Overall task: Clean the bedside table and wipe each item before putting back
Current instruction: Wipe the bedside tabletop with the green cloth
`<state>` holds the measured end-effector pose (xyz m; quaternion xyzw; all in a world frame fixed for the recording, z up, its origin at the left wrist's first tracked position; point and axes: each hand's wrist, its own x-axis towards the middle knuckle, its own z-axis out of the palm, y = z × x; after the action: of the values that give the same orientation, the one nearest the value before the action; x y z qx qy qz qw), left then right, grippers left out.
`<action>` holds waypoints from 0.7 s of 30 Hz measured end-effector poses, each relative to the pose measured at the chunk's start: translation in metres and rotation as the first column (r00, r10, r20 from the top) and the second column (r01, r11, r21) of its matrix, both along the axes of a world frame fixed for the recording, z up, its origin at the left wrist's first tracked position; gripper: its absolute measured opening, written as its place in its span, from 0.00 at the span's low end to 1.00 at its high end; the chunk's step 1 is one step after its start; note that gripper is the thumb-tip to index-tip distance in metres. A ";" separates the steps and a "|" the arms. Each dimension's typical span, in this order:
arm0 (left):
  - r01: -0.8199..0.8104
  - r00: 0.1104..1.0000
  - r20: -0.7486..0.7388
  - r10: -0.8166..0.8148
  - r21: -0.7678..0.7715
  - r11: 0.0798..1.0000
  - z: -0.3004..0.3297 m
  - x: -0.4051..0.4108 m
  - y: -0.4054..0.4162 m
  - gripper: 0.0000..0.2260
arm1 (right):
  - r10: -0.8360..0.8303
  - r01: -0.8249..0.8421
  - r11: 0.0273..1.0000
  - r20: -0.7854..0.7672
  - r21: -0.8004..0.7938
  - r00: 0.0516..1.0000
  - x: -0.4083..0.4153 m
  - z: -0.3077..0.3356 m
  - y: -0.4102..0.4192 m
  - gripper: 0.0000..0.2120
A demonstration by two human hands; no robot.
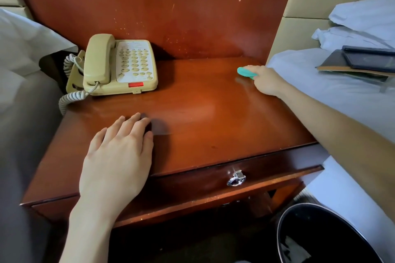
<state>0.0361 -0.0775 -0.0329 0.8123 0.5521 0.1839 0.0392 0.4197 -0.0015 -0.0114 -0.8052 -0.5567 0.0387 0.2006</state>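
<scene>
A reddish wooden bedside table (203, 113) fills the middle of the view. A beige corded telephone (119, 66) stands at its back left. My right hand (265, 81) is at the table's back right corner, its fingers curled round a folded teal cloth (245, 72) pressed against the wood. My left hand (119, 151) lies flat on the front left of the tabletop, fingers straight and holding nothing.
White bedding (333, 96) borders the table on the right, with dark booklets and a folder (361, 60) lying on it. Another bed's sheet (23, 38) lies to the left. A black waste bin (329, 237) stands at the lower right. A drawer with a ring pull (236, 178) faces me.
</scene>
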 end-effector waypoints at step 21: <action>-0.019 0.999 -0.039 0.020 0.026 0.999 -0.001 0.004 0.004 0.19 | 0.061 -0.060 0.997 0.035 -0.039 0.998 -0.083 0.005 0.119 0.22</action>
<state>0.0400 -0.0732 -0.0343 0.8107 0.5584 0.1753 0.0162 0.3364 0.1173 -0.0064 -0.7922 -0.5835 0.0408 0.1738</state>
